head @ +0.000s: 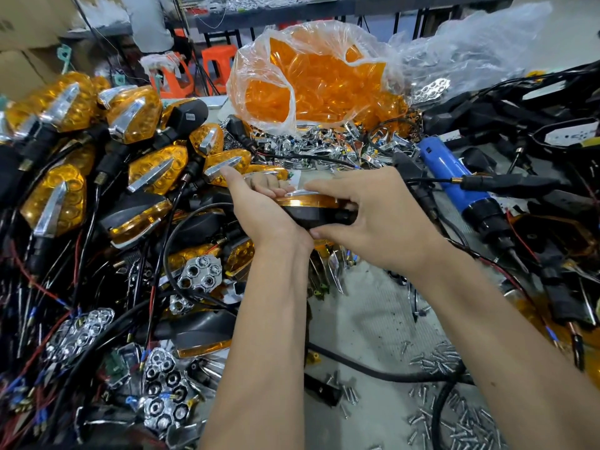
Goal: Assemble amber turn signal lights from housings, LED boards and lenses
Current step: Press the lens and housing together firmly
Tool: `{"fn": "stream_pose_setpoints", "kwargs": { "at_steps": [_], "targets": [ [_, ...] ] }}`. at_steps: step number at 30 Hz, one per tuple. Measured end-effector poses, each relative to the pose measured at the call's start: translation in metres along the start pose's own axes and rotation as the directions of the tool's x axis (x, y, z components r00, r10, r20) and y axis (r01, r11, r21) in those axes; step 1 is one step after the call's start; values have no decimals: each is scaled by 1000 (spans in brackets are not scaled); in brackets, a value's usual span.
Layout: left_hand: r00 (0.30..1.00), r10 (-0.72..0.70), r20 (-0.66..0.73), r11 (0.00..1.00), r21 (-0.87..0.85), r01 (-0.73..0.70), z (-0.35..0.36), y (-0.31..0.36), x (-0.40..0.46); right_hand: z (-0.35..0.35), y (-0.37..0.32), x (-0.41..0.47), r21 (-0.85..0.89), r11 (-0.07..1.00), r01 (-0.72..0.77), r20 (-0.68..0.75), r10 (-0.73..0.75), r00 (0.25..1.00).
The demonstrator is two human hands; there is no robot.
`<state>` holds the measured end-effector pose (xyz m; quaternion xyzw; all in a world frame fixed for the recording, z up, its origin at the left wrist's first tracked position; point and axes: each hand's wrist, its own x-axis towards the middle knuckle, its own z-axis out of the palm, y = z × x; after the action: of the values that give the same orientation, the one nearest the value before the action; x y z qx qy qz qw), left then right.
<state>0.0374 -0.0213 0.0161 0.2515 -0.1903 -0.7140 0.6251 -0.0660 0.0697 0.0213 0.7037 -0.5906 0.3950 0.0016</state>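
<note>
Both my hands hold one turn signal light (311,207) above the table's middle: a black housing with an amber lens and a chrome strip on top. My left hand (259,206) cups its left end from below, fingers curled over the lens. My right hand (373,212) grips its right end, fingers on the lens top and thumb under the housing. A heap of finished amber lights (136,115) with black stalks fills the left. An open clear bag of amber lenses (311,79) stands behind. Chrome reflector boards (201,272) lie at the lower left.
A blue electric screwdriver (454,177) lies to the right of my hands among black housings and wires (535,125). Loose screws (454,417) are scattered at the lower right. Chrome trim pieces (324,147) pile behind my hands. Orange stools (214,66) stand beyond the table.
</note>
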Motion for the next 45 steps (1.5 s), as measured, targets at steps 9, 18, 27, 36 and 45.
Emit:
{"fn": "stream_pose_setpoints", "kwargs": {
  "at_steps": [9, 18, 27, 36, 45],
  "targets": [
    [921, -132, 367, 973, 224, 50, -5, 1, 1, -10, -2, 1, 666, 436, -605, 518, 314, 796],
    [951, -109, 289, 994, 10, 111, 4, -4, -7, -10, 1, -1, 549, 377, -746, 617, 419, 666],
    [998, -48, -43, 999, -27, 47, 2, -6, 1, -7, -5, 4, 52, 968, -246, 280, 223, 934],
    [968, -189, 168, 971, -115, 209, -4, -7, -5, -12, 0, 3, 148, 980, -137, 65, 129, 990],
    [977, -157, 142, 984, -65, 168, 5, -4, -7, -11, 6, 0, 333, 925, -183, 67, 171, 983]
  ]
}}
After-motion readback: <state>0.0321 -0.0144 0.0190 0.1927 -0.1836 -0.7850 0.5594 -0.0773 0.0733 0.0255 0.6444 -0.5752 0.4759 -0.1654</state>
